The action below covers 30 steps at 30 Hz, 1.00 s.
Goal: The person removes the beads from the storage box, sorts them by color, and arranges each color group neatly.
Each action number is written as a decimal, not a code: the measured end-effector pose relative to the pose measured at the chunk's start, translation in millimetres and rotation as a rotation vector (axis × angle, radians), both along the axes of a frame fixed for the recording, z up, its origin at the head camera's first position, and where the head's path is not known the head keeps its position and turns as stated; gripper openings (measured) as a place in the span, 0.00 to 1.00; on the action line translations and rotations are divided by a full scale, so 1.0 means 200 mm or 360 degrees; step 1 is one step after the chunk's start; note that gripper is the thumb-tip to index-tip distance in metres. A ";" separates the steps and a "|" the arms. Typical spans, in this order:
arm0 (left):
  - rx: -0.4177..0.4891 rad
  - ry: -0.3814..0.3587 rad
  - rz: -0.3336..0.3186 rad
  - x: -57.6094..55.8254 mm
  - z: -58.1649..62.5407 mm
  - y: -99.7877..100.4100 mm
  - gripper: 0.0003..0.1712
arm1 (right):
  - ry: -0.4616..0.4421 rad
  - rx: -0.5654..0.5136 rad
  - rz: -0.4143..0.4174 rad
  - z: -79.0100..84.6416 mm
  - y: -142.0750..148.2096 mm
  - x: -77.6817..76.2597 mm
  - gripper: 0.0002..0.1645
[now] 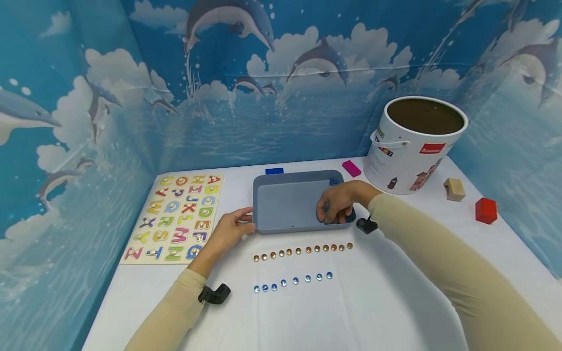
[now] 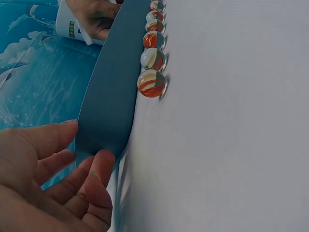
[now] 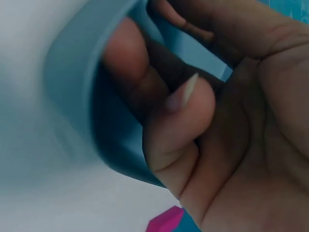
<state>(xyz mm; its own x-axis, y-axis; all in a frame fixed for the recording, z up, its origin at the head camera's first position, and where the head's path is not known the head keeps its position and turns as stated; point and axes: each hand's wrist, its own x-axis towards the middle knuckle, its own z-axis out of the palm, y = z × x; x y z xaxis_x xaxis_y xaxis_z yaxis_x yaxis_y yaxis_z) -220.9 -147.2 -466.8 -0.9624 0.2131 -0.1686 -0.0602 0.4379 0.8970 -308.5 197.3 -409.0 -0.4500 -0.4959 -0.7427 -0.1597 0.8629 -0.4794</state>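
Observation:
A grey-blue tray lies on the white table. At its left end, my left hand touches the outer wall with fingertips and thumb; the left wrist view shows these fingers against the tray's corner. My right hand reaches down into the front right corner of the tray, fingers bent. Whether those fingers hold anything is hidden, also in the right wrist view. Several small blue pieces lie in the tray's far right corner. In front of the tray run a row of orange-swirled marbles and a row of blue ones.
A wooden alphabet board lies left of the tray. Behind the tray are a blue block and a magenta block. At the right stand a white bucket, a wooden arch block and a red block.

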 end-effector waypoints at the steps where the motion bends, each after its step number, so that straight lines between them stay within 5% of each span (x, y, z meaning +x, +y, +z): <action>1: -0.0003 0.0006 -0.0001 0.00 0.00 0.00 0.33 | -0.0001 -0.0006 0.0003 -0.01 0.00 0.00 0.11; 8: -0.0015 0.0022 0.0016 0.00 0.00 0.00 0.33 | 0.0058 -0.0130 0.0057 -0.05 -0.02 0.03 0.09; 14: -0.0019 0.0020 0.0019 0.00 0.00 0.01 0.32 | 0.0095 -0.0364 -0.0032 -0.08 -0.13 0.06 0.12; 25: -0.0018 0.0027 0.0014 0.00 0.01 0.01 0.33 | 0.0229 -0.0423 0.0163 -0.11 -0.41 0.07 0.15; 30: -0.0035 0.0033 0.0014 0.00 0.01 0.01 0.33 | 0.0215 -0.0443 0.0142 -0.12 -0.43 0.07 0.15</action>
<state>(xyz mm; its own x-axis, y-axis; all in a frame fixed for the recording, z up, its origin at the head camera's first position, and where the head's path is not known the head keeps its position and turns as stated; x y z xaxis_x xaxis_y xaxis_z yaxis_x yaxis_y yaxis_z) -220.4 -145.3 -465.2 -0.9676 0.2010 -0.1529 -0.0455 0.4569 0.8883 -294.7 110.8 -433.7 -0.4810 -0.7135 -0.5095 -0.3072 0.6815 -0.6643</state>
